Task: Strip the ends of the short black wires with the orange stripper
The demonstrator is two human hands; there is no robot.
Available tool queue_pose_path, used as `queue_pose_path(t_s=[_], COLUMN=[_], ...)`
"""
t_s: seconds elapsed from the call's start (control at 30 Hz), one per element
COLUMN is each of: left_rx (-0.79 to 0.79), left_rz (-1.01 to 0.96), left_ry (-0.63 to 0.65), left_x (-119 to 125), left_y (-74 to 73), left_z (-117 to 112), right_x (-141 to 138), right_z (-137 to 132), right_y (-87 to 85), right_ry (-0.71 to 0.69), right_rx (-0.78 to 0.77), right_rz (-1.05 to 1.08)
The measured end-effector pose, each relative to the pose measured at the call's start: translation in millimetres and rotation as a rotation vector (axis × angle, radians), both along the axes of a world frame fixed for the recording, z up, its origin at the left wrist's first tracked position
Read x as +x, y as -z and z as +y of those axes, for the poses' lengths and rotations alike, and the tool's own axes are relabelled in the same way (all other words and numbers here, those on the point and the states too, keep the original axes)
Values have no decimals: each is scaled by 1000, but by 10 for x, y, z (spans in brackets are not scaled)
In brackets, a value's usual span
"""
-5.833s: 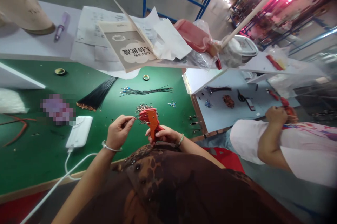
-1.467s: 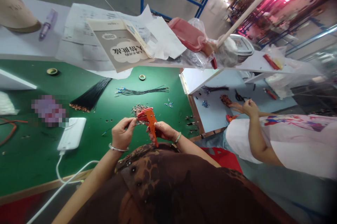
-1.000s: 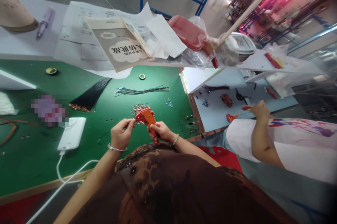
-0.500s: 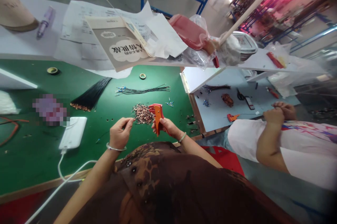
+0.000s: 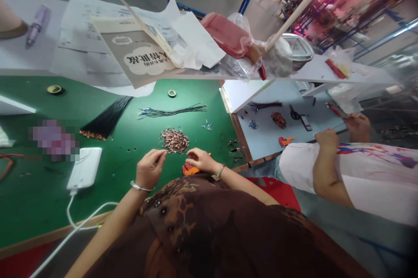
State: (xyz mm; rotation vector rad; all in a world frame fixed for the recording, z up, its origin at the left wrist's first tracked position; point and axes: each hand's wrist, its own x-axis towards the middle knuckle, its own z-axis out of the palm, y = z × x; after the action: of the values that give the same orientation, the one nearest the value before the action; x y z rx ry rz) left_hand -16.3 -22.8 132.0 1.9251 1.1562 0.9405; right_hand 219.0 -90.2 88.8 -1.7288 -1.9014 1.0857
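Observation:
My left hand [image 5: 150, 167] is closed in a pinch at the left side of a pile of copper-coloured clippings [image 5: 175, 140]. A thin dark wire seems to run from it over the green table; only its small blue tip [image 5: 113, 175] shows faintly. My right hand [image 5: 201, 160] hovers with fingers curved and apart, holding nothing. Partly under it, near the table's front edge, lies an orange and red wire stripper [image 5: 190, 169]. Behind the pile lie a bundle of black wires with blue ends [image 5: 173, 112] and several small blue terminals [image 5: 207, 125].
A thick bunch of black wires [image 5: 106, 117], a white power bank [image 5: 85, 167] with a cable and two tape rolls [image 5: 172, 93] [image 5: 54, 89] lie on my table. A shelf with papers and a book [image 5: 143, 58] crosses above. At right, a co-worker's hands [image 5: 328, 138] handle a wire.
My right hand has let go of the wire stripper, which now lies at the table's front edge. My left hand stays pinched beside the pile. The co-worker's hands have moved apart.

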Motion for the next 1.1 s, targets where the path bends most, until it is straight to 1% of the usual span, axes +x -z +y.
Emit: queue_pose_path(t_s=[0.03, 0.07, 0.1, 0.17, 0.2, 0.3, 0.33, 0.4, 0.57, 0.63, 0.7, 0.83, 0.9, 0.93, 1.1], left_rx=[1, 0, -5, -22, -35, -90, -111, -151, -236, -269, -303, -371, -404, -419, -461], left_rz=[11, 21, 29, 41, 44, 45, 43, 36, 17, 11, 7, 4, 2, 0, -29], left_ry=[10, 19, 26, 33, 32, 27, 24, 9, -42, -48, -65, -153, -187, -195, -185], left_x=[11, 22, 32, 43, 43, 29, 24, 23, 67, 60, 8, -202, -278, -292, -185], left_y=[8, 14, 19, 22, 21, 15, 13, 10, 2, 3, 7, 35, 60, 73, 107], left_z=[-18, -36, -55, -93, -114, -186, -213, -260, -305, -310, -327, -392, -410, -407, -303], right_x=[-77, -156, -235, -384, -449, -595, -630, -691, -837, -821, -690, -180, 2, 40, -56], right_z=[88, 172, 248, 357, 385, 380, 361, 321, 294, 326, 386, 526, 574, 596, 727], right_y=[-70, -142, -209, -312, -341, -349, -336, -308, -260, -231, -189, -55, 48, 109, 413], right_ry=[34, 104, 145, 184, 202, 334, 385, 461, 531, 562, 612, 720, 703, 674, 502], right_rx=[7, 7, 12, 8, -21, -191, -238, -276, -264, -252, -222, -137, -146, -162, -212], right_rz=[50, 197, 326, 504, 588, 847, 911, 972, 985, 972, 941, 815, 727, 677, 408])
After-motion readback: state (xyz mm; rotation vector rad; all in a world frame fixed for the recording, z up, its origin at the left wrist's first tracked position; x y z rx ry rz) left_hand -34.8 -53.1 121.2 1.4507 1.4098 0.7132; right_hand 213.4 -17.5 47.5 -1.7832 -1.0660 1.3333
